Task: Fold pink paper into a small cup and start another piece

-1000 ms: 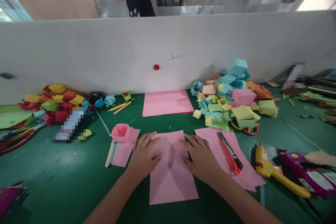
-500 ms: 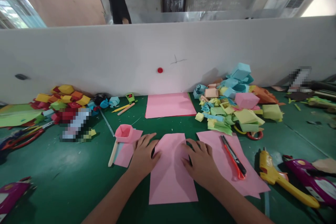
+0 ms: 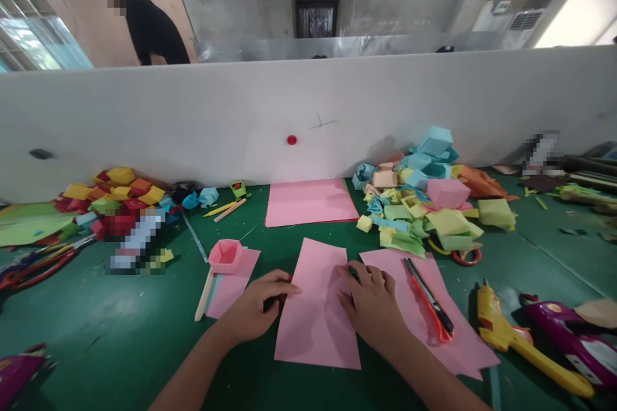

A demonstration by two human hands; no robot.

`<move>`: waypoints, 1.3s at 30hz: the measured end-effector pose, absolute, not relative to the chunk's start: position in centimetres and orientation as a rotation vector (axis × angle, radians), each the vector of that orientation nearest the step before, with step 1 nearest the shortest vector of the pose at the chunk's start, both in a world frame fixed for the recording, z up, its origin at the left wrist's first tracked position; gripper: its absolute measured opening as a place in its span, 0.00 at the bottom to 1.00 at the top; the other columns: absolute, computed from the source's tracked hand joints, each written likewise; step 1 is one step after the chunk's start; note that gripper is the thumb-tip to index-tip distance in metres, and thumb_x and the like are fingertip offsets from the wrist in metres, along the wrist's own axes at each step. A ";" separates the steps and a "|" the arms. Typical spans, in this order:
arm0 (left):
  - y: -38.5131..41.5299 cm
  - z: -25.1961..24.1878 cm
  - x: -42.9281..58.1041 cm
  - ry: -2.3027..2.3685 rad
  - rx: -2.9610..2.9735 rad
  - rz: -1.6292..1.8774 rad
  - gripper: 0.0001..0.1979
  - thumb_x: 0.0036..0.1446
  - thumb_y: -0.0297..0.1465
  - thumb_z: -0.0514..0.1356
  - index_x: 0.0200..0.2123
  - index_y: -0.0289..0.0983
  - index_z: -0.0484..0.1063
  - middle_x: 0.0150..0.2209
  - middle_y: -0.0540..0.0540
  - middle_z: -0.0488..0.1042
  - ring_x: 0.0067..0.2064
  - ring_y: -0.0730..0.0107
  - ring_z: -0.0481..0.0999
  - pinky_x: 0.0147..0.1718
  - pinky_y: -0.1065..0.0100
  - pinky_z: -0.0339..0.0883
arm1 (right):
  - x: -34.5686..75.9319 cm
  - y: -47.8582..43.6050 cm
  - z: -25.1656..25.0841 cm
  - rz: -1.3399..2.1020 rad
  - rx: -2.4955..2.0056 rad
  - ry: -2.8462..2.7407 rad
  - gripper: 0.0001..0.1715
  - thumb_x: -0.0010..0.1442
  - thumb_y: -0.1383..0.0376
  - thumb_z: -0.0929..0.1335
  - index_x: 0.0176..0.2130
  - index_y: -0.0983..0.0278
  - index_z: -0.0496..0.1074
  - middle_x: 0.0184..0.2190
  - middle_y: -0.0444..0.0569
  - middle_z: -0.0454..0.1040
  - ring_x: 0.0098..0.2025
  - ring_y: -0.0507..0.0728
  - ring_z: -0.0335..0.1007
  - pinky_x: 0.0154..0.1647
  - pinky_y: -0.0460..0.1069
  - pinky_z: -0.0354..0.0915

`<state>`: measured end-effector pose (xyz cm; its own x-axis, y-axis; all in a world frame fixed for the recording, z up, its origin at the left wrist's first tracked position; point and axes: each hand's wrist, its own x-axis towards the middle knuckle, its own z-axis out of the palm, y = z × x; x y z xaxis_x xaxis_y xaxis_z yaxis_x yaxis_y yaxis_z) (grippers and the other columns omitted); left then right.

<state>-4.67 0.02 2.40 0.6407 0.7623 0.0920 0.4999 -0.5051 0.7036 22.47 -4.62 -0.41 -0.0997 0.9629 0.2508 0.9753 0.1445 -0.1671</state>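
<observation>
A pink paper sheet (image 3: 315,327) stands lengthwise before me, slightly curved near its right side. At its left edge my left hand (image 3: 255,308) is closed, with a fingertip over the paper and the thumb beside the edge. My right hand (image 3: 373,302) grips the right edge between thumb and fingers, some of them hidden. Left of the sheet, a small open pink paper box (image 3: 225,255) sits by a pink paper piece (image 3: 236,286) and a pale stick (image 3: 204,295). Under my right hand's outer side lie more pink sheets (image 3: 463,350), with a red-and-black utility knife (image 3: 431,305) on top.
Folded paper boxes pile up at the right (image 3: 448,192) and left (image 3: 120,189). A pink paper stack (image 3: 311,202) lies against the white partition (image 3: 216,122). Scissors (image 3: 43,263) are at far left, a yellow glue gun (image 3: 511,327) at right. Beyond the partition is a person (image 3: 154,29).
The left hand has shifted left and its thumb has come off the paper's face. The sheet lies flatter and is turned slightly. The person behind appears further left; the view has tilted up.
</observation>
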 end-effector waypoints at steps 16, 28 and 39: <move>-1.5 3.7 -3.9 1.029 2.655 0.453 0.17 0.51 0.22 0.66 0.37 0.52 0.82 0.67 0.54 0.60 0.67 0.46 0.55 0.59 0.44 0.59 | 23.0 -4.6 -1.0 -0.026 -1.833 -2.132 0.20 0.67 0.63 0.64 0.57 0.58 0.72 0.59 0.54 0.70 0.56 0.69 0.61 0.56 0.66 0.55; -2.2 2.3 -1.7 1.006 2.466 0.491 0.11 0.69 0.34 0.53 0.36 0.40 0.73 0.36 0.46 0.77 0.39 0.63 0.73 0.41 0.61 0.64 | 24.4 -6.2 3.1 0.746 -1.122 -2.228 0.27 0.69 0.58 0.65 0.64 0.58 0.65 0.57 0.53 0.73 0.58 0.60 0.67 0.59 0.56 0.63; -2.6 1.1 -1.0 1.254 2.184 0.631 0.16 0.67 0.36 0.56 0.56 0.41 0.65 0.48 0.45 0.77 0.41 0.65 0.78 0.39 0.66 0.73 | 23.7 -5.3 0.5 0.757 -1.550 -1.934 0.30 0.67 0.66 0.62 0.66 0.52 0.62 0.51 0.49 0.78 0.44 0.58 0.78 0.44 0.52 0.72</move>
<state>-1.00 -2.61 1.09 0.4577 0.8797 0.1291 0.6277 -0.4225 0.6539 23.71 -5.32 0.49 -0.1898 0.9796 0.0664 0.6743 0.1792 -0.7164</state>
